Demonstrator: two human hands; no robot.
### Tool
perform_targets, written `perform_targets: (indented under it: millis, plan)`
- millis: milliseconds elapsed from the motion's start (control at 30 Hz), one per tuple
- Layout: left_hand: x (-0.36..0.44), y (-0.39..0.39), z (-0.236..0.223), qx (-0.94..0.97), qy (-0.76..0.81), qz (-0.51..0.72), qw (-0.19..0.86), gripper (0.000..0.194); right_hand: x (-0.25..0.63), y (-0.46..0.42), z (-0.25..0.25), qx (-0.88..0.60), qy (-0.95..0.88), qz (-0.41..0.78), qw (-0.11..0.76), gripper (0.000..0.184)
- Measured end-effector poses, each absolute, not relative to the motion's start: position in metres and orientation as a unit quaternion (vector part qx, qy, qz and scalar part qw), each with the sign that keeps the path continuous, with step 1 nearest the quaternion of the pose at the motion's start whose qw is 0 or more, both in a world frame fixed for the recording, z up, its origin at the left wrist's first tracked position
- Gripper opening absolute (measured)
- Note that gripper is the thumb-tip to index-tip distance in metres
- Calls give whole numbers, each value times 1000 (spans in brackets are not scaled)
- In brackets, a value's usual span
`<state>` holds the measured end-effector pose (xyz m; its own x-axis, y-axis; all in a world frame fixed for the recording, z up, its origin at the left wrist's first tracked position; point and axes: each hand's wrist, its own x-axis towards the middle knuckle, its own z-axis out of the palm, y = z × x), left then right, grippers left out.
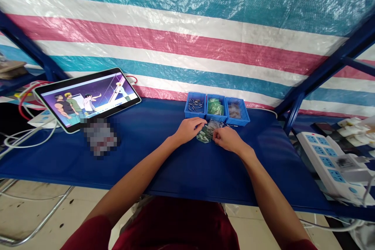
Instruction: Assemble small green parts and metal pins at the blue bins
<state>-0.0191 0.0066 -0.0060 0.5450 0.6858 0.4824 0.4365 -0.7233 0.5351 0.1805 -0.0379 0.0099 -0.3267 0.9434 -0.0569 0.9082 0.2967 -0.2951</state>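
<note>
A small mixed pile of green packets [204, 136], clear plastic pieces and thin metal pins lies on the blue table between my hands. My left hand [190, 129] is at the pile's left edge, its fingers curled and pressed together near the tips. My right hand [229, 139] rests at the right side of the pile with thumb and fingers pinched. What either hand grips, if anything, is too small or hidden to make out. Just behind stand three blue bins: one with metal pins [195, 105], one with green packets [215, 107], one with clear packets [234, 111].
A tablet [90, 99] playing a cartoon leans at the left, with a blurred-out item [101, 137] before it. White cables [29, 134] trail beside it. At right sits a power strip [325, 160] with plugs. A striped tarp [187, 43] and blue frame posts [293, 113] bound the table.
</note>
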Motion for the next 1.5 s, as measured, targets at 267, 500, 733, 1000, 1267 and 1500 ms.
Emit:
perform_targets:
  millis: [267, 500, 733, 1000, 1267, 1500]
  plan:
    - [-15, 6, -7, 795, 360, 424, 240, 23, 192, -32, 17, -574, -759, 199, 235, 11]
    - [-5, 0, -8, 765, 376, 423, 308, 26, 193, -23, 8, -574, -636, 266, 442, 21]
    - [4, -7, -9, 744, 361, 424, 369, 28, 181, -27, 8, -549, -558, 325, 531, 28]
    - [4, -6, -12, 686, 377, 491, 382, 20, 174, -29, 6, -515, -529, 369, 564, 29]
    - [4, -1, -15, 634, 376, 528, 421, 27, 171, -32, 10, -505, -529, 389, 560, 23]
    - [6, 3, -15, 577, 351, 527, 516, 26, 169, -32, 9, -484, -536, 407, 558, 21]
